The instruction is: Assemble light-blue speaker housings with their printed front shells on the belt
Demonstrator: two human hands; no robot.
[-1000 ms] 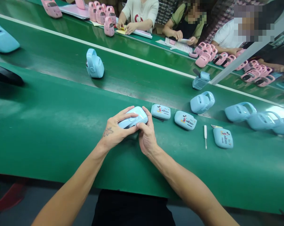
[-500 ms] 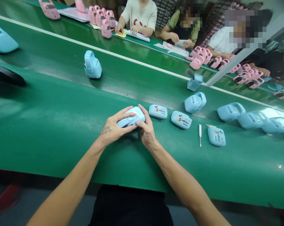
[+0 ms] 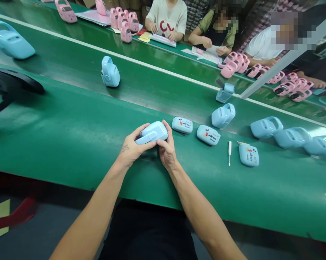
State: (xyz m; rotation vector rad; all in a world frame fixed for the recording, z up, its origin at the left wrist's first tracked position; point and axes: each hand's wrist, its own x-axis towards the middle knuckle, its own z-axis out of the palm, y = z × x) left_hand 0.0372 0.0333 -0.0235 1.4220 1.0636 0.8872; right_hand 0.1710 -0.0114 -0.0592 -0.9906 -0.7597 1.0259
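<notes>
Fingers (image 3: 167,127) of the left hand (image 3: 131,147) and right hand (image 3: 167,151) grasp opposite ends of the blue housing (image 3: 155,131), covering its edges, over the green surface (image 3: 79,144). Right of the fingers, nearest first: printed case (image 3: 182,125), second printed case (image 3: 207,135), white-handled screwdriver (image 3: 229,148) and third printed case (image 3: 249,155). Beyond the fingers, to the left, an upright blue unit (image 3: 110,74); well left, a black object (image 3: 17,81). Far right, a diagonal post (image 3: 273,68) partly obstructs view of the pink units (image 3: 286,87).
</notes>
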